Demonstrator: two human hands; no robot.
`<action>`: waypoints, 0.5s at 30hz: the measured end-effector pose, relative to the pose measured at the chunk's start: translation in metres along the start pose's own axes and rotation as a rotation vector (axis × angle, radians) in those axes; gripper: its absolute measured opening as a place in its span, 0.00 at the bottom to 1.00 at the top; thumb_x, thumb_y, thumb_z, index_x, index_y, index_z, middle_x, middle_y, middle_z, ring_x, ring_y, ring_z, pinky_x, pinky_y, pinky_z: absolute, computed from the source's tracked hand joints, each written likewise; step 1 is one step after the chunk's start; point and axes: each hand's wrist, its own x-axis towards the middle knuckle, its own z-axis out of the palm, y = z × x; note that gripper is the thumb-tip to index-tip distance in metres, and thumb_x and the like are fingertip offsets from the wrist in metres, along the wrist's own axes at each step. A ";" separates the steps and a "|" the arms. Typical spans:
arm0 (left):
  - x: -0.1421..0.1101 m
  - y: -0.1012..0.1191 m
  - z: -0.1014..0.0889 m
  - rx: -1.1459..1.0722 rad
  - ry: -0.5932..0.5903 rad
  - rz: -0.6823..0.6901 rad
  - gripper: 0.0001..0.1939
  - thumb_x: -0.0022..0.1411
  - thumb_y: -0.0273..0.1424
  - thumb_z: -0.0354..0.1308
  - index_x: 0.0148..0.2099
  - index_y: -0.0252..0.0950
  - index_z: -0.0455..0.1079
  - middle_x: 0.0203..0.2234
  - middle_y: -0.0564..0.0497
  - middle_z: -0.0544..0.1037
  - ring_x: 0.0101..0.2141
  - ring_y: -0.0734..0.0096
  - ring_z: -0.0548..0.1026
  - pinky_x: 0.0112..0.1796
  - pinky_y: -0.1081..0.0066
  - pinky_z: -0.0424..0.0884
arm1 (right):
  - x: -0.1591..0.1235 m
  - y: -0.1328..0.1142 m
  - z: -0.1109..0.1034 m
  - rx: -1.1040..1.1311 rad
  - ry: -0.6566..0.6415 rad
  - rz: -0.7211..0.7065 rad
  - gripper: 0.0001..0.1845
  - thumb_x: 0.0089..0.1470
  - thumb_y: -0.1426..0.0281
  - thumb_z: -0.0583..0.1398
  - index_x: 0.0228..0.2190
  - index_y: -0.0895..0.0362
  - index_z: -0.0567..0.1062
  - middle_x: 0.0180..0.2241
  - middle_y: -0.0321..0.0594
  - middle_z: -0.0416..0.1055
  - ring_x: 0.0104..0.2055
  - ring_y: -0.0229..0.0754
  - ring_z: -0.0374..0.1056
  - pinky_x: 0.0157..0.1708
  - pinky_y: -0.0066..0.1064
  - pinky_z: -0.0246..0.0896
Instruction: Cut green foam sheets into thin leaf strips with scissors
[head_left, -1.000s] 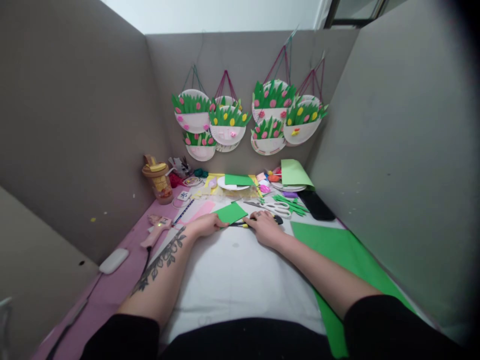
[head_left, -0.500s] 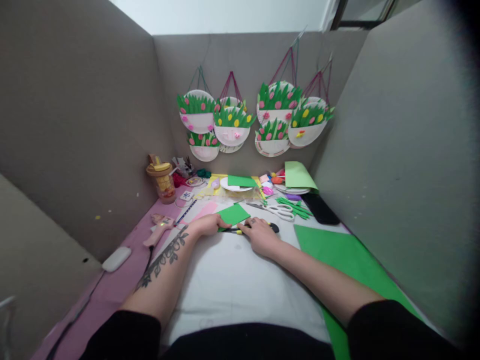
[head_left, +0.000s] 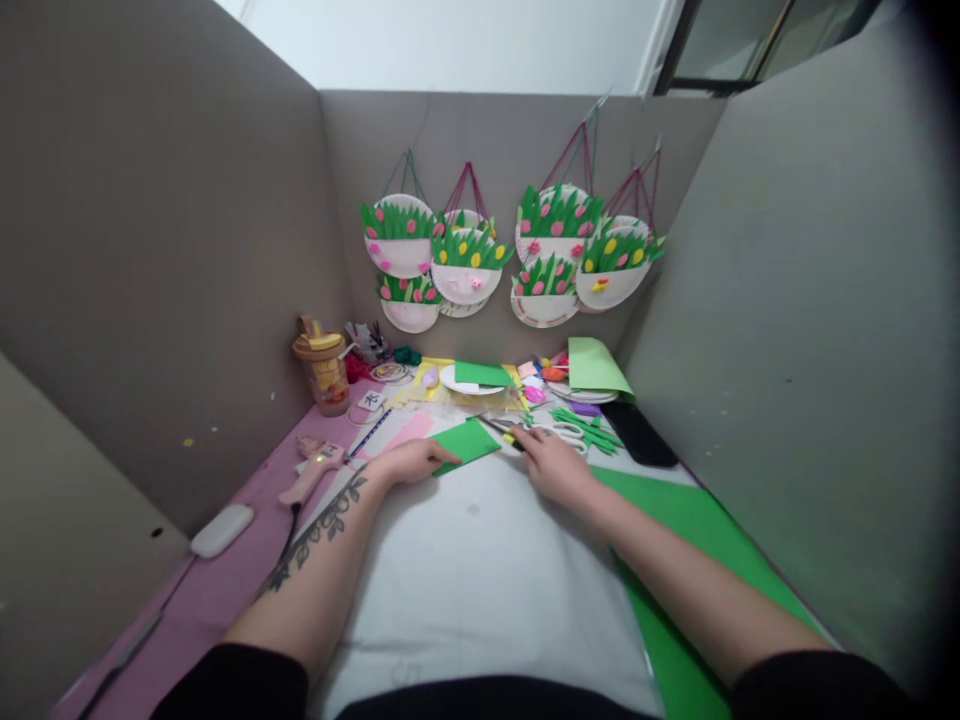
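Note:
My left hand [head_left: 409,462] rests on the white table cover and pinches the near-left corner of a small green paper square [head_left: 466,440]. My right hand [head_left: 553,463] lies just right of that square. It grips a pair of dark-handled scissors [head_left: 501,428] whose blades point up and left past the paper's right edge. Both forearms reach in from the bottom of the view, the left one tattooed.
White-handled scissors [head_left: 568,432] and green paper strips [head_left: 585,420] lie beyond my right hand, beside a black phone [head_left: 637,432]. A large green sheet [head_left: 697,540] covers the right side. A glue gun [head_left: 311,468], a bottle [head_left: 322,372] and a white device [head_left: 221,530] stand left. Paper-plate flower crafts [head_left: 469,270] hang on the back wall.
My right hand has shifted right and taken the scissors up from lying flat, blades now angled up-left. My left hand stays on the green square. The view has tilted slightly.

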 end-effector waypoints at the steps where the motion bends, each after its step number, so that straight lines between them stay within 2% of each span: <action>1: -0.001 0.004 0.000 0.028 -0.012 -0.005 0.17 0.54 0.29 0.51 0.45 0.40 0.75 0.37 0.51 0.78 0.34 0.69 0.73 0.37 0.74 0.65 | 0.002 0.009 0.002 -0.036 -0.010 0.073 0.26 0.56 0.73 0.50 0.57 0.57 0.61 0.48 0.51 0.66 0.46 0.50 0.61 0.43 0.36 0.53; 5: -0.004 0.023 0.007 0.239 0.100 -0.108 0.17 0.52 0.38 0.56 0.42 0.36 0.72 0.35 0.47 0.76 0.33 0.63 0.72 0.32 0.71 0.64 | 0.010 0.028 0.016 -0.111 -0.072 0.122 0.25 0.54 0.73 0.52 0.54 0.55 0.66 0.47 0.51 0.67 0.47 0.52 0.60 0.42 0.36 0.52; 9: -0.005 0.037 0.013 0.392 0.121 -0.225 0.11 0.57 0.31 0.48 0.34 0.35 0.71 0.33 0.43 0.76 0.32 0.62 0.72 0.30 0.70 0.62 | 0.011 0.022 0.023 -0.081 0.075 0.153 0.23 0.54 0.73 0.54 0.52 0.54 0.68 0.50 0.50 0.65 0.51 0.54 0.57 0.45 0.38 0.51; 12: -0.003 0.043 0.012 0.347 0.189 -0.262 0.12 0.60 0.30 0.43 0.34 0.35 0.68 0.31 0.43 0.75 0.31 0.63 0.72 0.30 0.70 0.61 | 0.008 0.011 0.019 0.126 0.162 0.106 0.15 0.54 0.72 0.53 0.42 0.56 0.75 0.44 0.49 0.68 0.47 0.49 0.60 0.45 0.37 0.53; 15: -0.001 0.053 0.016 0.154 0.296 -0.203 0.14 0.64 0.35 0.40 0.34 0.36 0.65 0.30 0.47 0.73 0.31 0.67 0.70 0.31 0.71 0.60 | 0.007 0.000 0.019 0.578 0.131 0.063 0.11 0.53 0.69 0.54 0.31 0.58 0.76 0.33 0.43 0.71 0.36 0.43 0.65 0.38 0.33 0.57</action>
